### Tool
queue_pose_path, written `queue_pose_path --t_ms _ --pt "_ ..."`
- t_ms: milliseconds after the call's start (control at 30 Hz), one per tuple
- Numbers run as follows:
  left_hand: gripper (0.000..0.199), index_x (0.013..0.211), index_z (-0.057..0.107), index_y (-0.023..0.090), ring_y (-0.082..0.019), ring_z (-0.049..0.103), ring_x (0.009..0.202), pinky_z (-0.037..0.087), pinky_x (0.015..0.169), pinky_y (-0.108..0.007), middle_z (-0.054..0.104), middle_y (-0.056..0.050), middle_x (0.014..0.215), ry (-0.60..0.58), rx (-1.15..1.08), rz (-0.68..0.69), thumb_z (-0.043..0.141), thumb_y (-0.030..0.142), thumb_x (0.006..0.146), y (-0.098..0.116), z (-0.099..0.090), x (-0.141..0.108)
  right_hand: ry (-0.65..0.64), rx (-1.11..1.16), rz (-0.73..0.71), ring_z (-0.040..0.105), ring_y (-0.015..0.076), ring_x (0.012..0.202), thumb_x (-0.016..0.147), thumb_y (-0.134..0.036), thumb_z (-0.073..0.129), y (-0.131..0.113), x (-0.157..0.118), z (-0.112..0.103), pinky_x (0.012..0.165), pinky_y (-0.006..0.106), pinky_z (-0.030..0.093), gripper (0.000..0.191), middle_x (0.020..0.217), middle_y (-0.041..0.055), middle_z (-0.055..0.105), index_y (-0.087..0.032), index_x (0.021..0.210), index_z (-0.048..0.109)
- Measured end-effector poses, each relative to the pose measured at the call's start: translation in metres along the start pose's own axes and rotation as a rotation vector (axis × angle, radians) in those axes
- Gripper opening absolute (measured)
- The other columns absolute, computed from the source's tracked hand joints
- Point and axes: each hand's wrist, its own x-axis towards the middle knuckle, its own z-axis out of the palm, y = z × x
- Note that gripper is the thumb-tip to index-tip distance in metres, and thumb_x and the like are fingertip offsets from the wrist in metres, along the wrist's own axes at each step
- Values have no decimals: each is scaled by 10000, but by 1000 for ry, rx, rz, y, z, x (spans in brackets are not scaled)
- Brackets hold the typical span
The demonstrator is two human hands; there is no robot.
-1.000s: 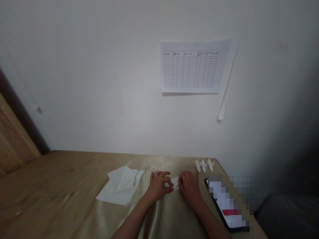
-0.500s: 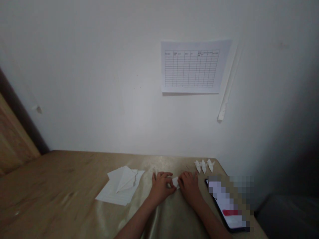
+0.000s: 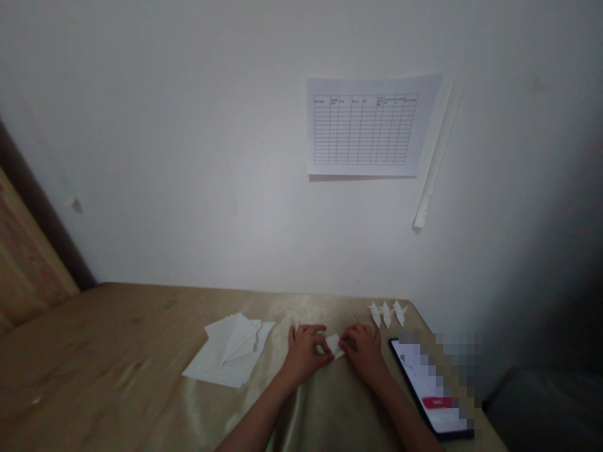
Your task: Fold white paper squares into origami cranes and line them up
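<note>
A small folded piece of white paper (image 3: 334, 344) lies low over the table between my two hands. My left hand (image 3: 308, 351) pinches its left edge with thumb and forefinger, the other fingers curved above. On the opposite side, my right hand (image 3: 364, 351) has its fingertips closed on the paper's right edge, hiding part of it. Beyond my right hand stand three small folded paper birds (image 3: 386, 314) in a row. A stack of white paper sheets (image 3: 221, 364), with a folded piece on top, is to the left of my left hand.
A phone (image 3: 426, 392) with a lit, partly blurred screen lies at the right edge of the cloth-covered table (image 3: 132, 351). Behind the table rises a wall with a printed grid sheet (image 3: 365, 129) taped up. Wooden furniture (image 3: 28, 257) stands at the left.
My right hand has shifted slightly right, and more of the folded paper shows between the hands. The left hand keeps its pinch. The whole view has moved slightly.
</note>
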Motion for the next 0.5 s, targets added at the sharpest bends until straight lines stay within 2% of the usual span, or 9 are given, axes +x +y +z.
queue_pose_path --t_ms 167,500 --pt "61 783 769 324 -292 456 1334 35 1185 -643 624 31 1385 5 10 12 767 381 762 -4 2 1 5 -70 14 520 280 1176 914 -277 570 -1 2 5 1119 628 137 122 1130 52 673 -253 936 688" --pt "43 784 781 325 -312 465 1323 68 1174 -665 623 11 1390 -5 24 -4 755 355 768 -6 4 5 60 -163 37 529 285 1155 936 -273 539 -10 0 9 1104 621 181 136 1119 70 657 -239 942 670"
